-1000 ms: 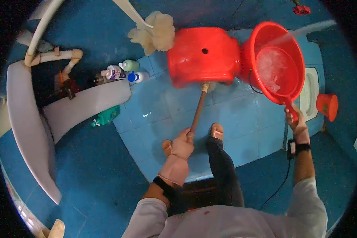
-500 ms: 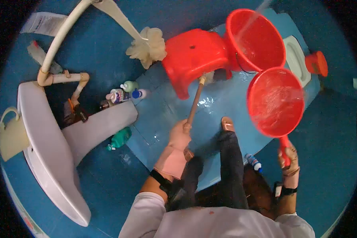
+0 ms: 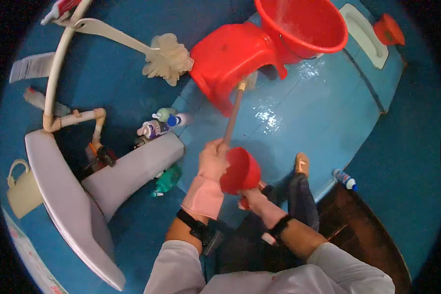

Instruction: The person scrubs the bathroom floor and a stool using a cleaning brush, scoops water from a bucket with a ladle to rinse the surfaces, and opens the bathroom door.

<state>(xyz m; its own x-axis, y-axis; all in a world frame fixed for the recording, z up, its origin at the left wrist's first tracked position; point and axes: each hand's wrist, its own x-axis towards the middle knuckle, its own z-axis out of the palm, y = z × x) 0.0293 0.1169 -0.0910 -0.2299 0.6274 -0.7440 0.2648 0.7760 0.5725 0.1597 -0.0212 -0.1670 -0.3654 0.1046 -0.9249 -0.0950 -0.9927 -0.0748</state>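
Note:
My left hand (image 3: 213, 159), in a pink glove, is closed around the handle of a long brown brush (image 3: 233, 113), whose head is partly hidden at the red stool (image 3: 230, 51). Just right of it, my right hand (image 3: 254, 198), also gloved, grips the handle of a red dipper (image 3: 240, 169). The dipper is tilted, its bowl close beside my left hand; its contents cannot be made out. Beyond the stool, at the top, a red bucket (image 3: 304, 24) stands with water streaming into it.
At left are a white sink (image 3: 66, 196), its pedestal (image 3: 137, 164), a pipe (image 3: 59, 73) and several bottles, one green (image 3: 168, 180). A bath puff (image 3: 166, 60) hangs near the stool. Right are a squat toilet (image 3: 365, 34), a small red pot (image 3: 389, 30) and a blue-capped bottle (image 3: 345, 180).
The dipper, in my right hand, has moved from the bucket down and left, close to my left hand. The view has shifted, and the bucket and stool now appear higher up.

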